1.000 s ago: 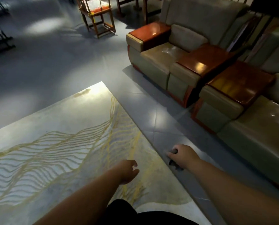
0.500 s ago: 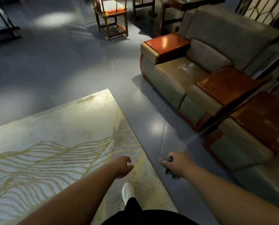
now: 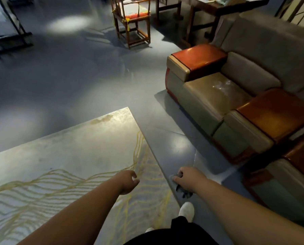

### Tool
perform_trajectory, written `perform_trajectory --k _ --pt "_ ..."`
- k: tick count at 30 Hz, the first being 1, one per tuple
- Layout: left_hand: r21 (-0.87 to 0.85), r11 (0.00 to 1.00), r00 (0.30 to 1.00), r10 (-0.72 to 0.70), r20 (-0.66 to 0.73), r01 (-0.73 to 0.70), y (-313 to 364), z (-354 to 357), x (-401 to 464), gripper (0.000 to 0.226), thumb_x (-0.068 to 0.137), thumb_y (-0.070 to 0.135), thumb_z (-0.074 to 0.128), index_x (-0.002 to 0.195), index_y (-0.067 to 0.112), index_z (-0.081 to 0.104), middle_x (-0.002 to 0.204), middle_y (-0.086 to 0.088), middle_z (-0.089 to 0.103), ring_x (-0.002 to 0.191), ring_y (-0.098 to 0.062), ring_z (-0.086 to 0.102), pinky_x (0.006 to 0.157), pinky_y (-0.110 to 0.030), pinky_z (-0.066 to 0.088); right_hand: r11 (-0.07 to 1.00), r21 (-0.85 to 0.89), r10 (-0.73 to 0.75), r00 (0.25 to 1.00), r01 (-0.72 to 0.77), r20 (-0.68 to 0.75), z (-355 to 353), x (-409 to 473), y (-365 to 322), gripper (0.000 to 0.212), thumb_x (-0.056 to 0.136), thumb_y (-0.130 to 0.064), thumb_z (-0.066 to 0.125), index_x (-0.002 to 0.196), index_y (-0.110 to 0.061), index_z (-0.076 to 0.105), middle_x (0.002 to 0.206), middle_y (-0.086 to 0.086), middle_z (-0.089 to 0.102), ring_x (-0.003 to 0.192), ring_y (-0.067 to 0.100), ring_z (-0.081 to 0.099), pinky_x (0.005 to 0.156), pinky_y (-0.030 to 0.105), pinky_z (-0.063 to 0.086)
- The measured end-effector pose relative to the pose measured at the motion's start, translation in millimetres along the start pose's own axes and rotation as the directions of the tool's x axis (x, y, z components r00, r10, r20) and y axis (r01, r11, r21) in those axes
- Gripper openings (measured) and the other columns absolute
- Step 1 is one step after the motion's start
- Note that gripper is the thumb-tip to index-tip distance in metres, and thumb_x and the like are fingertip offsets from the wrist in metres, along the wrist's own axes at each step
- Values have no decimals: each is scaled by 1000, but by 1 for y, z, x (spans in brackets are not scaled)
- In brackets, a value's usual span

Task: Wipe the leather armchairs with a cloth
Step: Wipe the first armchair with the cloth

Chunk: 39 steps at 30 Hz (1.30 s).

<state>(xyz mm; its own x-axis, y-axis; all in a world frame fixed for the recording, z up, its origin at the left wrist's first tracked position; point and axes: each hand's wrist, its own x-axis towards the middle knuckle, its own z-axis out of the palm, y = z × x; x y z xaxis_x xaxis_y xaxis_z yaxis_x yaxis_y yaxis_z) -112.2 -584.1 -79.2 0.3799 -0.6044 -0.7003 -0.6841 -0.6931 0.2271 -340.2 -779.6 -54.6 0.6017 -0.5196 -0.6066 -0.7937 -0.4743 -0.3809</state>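
My right hand grips a dark grey cloth, which hangs below my fist over the floor. My left hand hangs loosely curled and holds nothing, above the rug. To the right stands a row of olive-grey leather armchairs with glossy red-brown wooden armrest tops. The far armchair shows its seat with a shiny patch. A nearer armchair is cut off at the right edge. Both hands are well short of the chairs.
A pale rug with yellow wavy lines covers the floor on the left. Grey tiled floor runs between rug and chairs. A wooden chair and a dark wooden table stand at the back. My white shoe steps forward.
I have walked forward along the rug's edge; the far armchair is closer and the near one has slid off to the right. My right hand still grips the cloth.
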Motion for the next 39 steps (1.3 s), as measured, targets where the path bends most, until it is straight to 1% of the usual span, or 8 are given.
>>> perform_trajectory --k 6,16,20,22,26,32,35,39 --pt "-15 1000 1000 4 4 -4 12 -55 56 52 107 53 49 147 20 57 145 -8 62 133 -29 58 110 -37 46 999 -38 11 1000 -11 -6 -44 77 -5 41 94 -61 62 81 -22 56 83 0 62 72 14 56 56 28 37" --pt "33 999 999 -41 3 41 71 -186 175 54 107 55 48 150 22 53 142 -8 65 133 -28 58 109 -37 46 999 -3 50 998 -49 32 -184 224 8 39 86 -58 64 71 -22 58 63 -4 62 59 10 58 48 27 37" --pt "25 1000 1000 -15 -23 16 111 -233 223 54 108 54 46 151 21 52 146 -7 62 135 -27 57 109 -36 45 996 56 66 998 -67 14 -246 269 23 36 88 -53 68 73 -21 61 65 -6 63 57 8 59 45 25 40" --pt "12 1000 1000 15 -21 -15 133 -248 244 52 108 52 47 150 22 53 143 -4 64 132 -25 59 106 -34 45 989 107 100 995 -98 -15 -271 286 34 34 92 -51 65 79 -19 64 73 -1 67 65 14 64 50 26 45" --pt "11 998 998 69 8 -69 164 -273 282 51 107 54 47 148 25 54 136 -2 69 128 -22 61 108 -36 47 981 135 149 988 -142 -38 -296 317 45 44 99 -53 56 100 -11 67 95 10 70 90 27 66 75 35 53" --pt "104 986 988 124 89 -133 181 -313 351 50 107 50 50 148 21 54 137 -5 67 130 -24 60 110 -36 46 970 158 188 982 -186 0 -305 357 55 41 99 -55 54 101 -16 65 95 3 64 91 23 62 74 34 47" --pt "167 970 981 158 110 -175 188 -343 401 50 108 49 50 149 21 54 147 -5 61 136 -24 56 112 -34 44 945 224 241 970 -238 15 -321 378 60 36 97 -57 56 93 -22 62 94 0 64 88 18 61 73 34 49" --pt "229 941 965 220 145 -249 204 -387 463 51 108 51 49 149 22 54 149 -4 60 136 -24 56 111 -34 44 903 267 345 938 -335 9 -357 404 64 42 95 -61 59 91 -20 62 97 6 69 90 21 64 85 38 54"
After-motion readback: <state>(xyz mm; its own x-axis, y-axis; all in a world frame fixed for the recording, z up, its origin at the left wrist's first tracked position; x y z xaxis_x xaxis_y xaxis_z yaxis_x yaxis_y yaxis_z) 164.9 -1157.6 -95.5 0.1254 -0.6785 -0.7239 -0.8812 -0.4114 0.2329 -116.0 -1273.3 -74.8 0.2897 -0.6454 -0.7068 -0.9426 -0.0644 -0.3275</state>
